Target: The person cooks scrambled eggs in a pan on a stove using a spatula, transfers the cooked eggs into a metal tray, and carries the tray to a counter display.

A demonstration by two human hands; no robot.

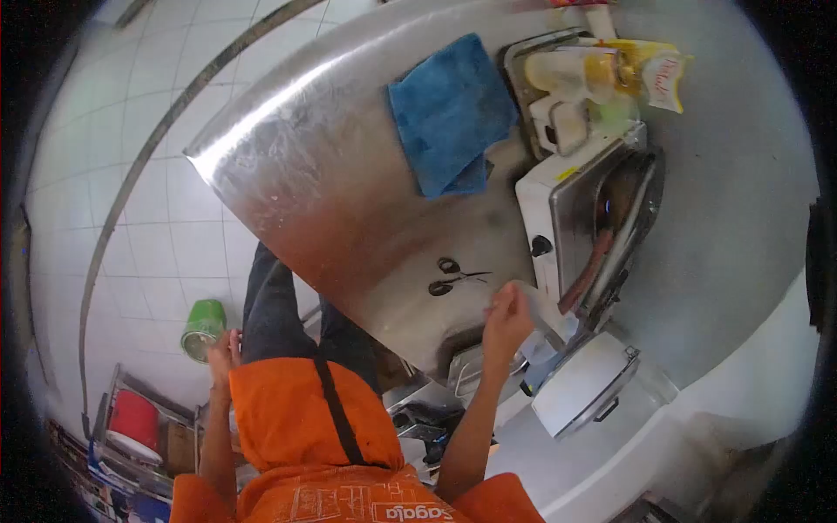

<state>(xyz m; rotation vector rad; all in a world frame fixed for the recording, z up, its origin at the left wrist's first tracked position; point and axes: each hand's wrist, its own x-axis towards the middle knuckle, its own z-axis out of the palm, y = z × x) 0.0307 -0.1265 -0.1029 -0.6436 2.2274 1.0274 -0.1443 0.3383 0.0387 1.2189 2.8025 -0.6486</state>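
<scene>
My left hand point(225, 348) hangs low at my left side, its fingers closed on a green tub point(204, 324) held out over the floor. My right hand point(508, 319) is over the right part of the steel table, fingers pinched on a translucent piece of plastic point(539, 336); whether it is a lid or a bag is hard to make out. Black-handled scissors point(449, 281) lie on the table just left of the right hand. Below that hand sits a clear rectangular container point(466, 370), partly hidden by my forearm.
A blue cloth point(453, 113) lies on the steel table point(305, 209). A white appliance with a black knob point(542, 246) stands at the right, a dark pan point(621, 205) on it. Behind are a tray with jars point(567, 74) and a yellow packet point(658, 74). A white lidded box point(582, 392) stands lower right.
</scene>
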